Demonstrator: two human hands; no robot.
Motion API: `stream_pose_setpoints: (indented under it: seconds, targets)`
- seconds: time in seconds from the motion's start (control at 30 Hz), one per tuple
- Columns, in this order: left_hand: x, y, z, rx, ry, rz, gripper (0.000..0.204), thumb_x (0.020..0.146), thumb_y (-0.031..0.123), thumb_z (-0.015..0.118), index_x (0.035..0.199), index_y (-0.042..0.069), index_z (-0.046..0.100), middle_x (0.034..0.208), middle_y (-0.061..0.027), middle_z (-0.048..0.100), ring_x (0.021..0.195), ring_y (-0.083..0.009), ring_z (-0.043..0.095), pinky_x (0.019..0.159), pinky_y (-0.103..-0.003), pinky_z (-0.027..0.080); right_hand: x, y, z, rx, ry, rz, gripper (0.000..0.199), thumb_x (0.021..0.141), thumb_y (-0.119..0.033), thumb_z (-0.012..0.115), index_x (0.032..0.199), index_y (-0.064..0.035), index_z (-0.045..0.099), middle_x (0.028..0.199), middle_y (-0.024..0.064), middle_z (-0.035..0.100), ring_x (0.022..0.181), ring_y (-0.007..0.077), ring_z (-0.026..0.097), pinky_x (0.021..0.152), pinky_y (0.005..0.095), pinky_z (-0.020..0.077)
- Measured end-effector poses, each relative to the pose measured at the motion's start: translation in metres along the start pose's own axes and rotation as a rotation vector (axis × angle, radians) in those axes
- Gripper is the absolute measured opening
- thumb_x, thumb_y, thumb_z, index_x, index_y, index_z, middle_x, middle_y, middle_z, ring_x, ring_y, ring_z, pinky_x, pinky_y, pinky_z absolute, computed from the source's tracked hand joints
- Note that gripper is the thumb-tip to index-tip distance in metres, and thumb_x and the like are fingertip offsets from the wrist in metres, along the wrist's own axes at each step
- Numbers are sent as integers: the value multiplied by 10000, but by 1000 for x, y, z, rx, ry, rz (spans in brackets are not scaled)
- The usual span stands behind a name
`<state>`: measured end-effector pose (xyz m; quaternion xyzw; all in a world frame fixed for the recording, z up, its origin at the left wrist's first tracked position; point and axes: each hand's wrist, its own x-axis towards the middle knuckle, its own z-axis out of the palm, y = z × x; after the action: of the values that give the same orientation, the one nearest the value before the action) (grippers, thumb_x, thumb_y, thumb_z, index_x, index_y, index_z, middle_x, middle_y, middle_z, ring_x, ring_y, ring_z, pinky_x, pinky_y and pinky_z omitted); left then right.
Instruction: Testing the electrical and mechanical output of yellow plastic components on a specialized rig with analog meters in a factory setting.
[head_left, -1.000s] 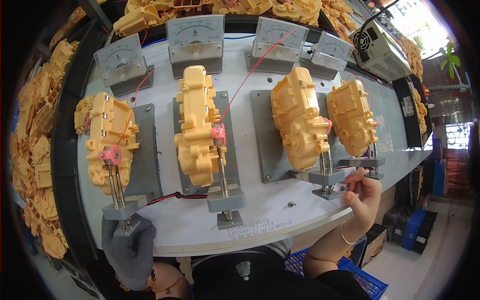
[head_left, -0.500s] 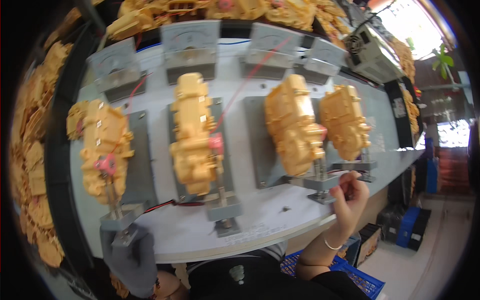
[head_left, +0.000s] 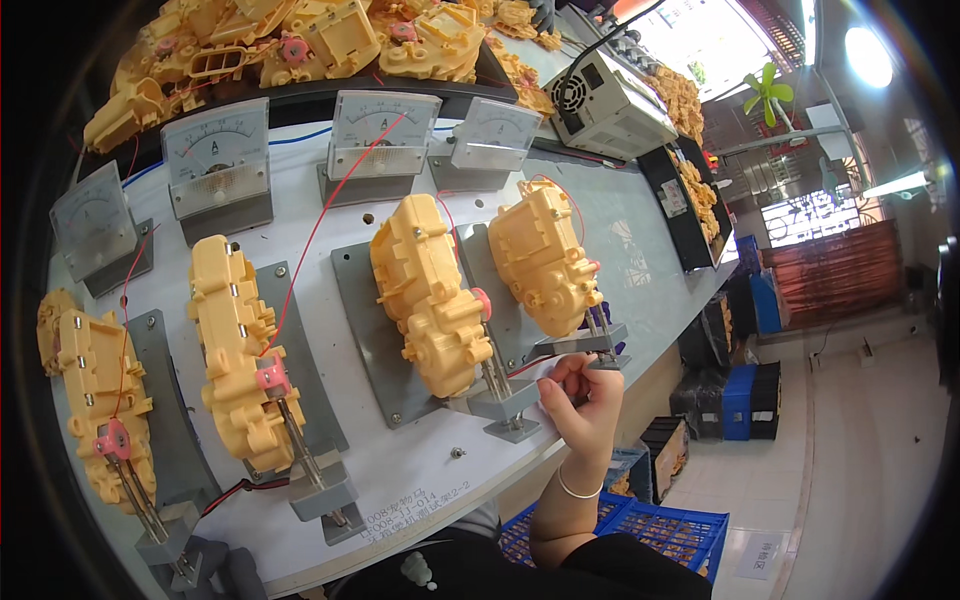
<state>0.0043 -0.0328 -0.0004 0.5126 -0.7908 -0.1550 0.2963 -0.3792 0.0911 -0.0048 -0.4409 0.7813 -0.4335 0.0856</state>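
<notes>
Several yellow plastic gear housings stand on grey metal fixtures along the white bench. At the far left, my gloved left hand (head_left: 215, 570) is curled around the lower metal block (head_left: 182, 568) of the leftmost fixture, beneath its housing (head_left: 105, 400). My bare right hand (head_left: 585, 410) is closed against the small end block (head_left: 606, 362) of the rightmost fixture, thumb raised; its fingertips are partly hidden. Above it stands the rightmost housing (head_left: 545, 260). Between the hands are two more housings, one centre-left (head_left: 235, 350) and one centre-right (head_left: 430, 290), each with a pink part and metal rods.
Analog meters (head_left: 215, 150) line the back of the bench, with red wires running from the housings. A small screw (head_left: 458, 453) lies near the front edge. Behind are heaped yellow housings (head_left: 330, 45) and a power supply (head_left: 610, 105). Blue crates (head_left: 660, 535) sit below at right.
The view has swung right, so the bench sits further left in the picture. My right hand has gone from beside the third fixture's end block to the rightmost fixture's. My left hand remains at the leftmost fixture.
</notes>
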Motion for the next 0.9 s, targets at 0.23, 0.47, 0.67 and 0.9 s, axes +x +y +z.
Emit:
stream_pose_setpoints:
  seconds: [0.23,0.47,0.67,0.9]
  targets:
    - [18,7,-8,-40,-1,247,228,772,173,852,777,34,672,831,-119,632,868,-316,599,756,-431,506,-4,9,-2,-14,-27,-42,198,790,36,710,794,31,512,760,31,558,574,10,419,494,165,301]
    - [15,1,-9,-13,-32,321,235,779,175,847,761,24,668,822,-120,627,859,-314,599,747,-430,508,-4,8,-3,5,-34,-27,212,793,60,684,779,27,476,757,38,560,573,7,432,484,164,304]
    - [-1,-10,-4,33,-15,309,220,771,221,858,765,81,688,859,-114,669,882,-300,622,845,-473,500,-2,6,-1,-1,-16,-76,196,787,54,684,773,33,490,730,28,547,554,0,398,472,162,278]
    - [-13,-14,-3,-114,-84,-51,212,687,-117,614,848,11,564,898,-131,508,848,-290,523,813,-389,439,1,7,-9,127,-75,-178,201,797,-98,692,764,49,559,698,35,539,584,51,409,512,201,290]
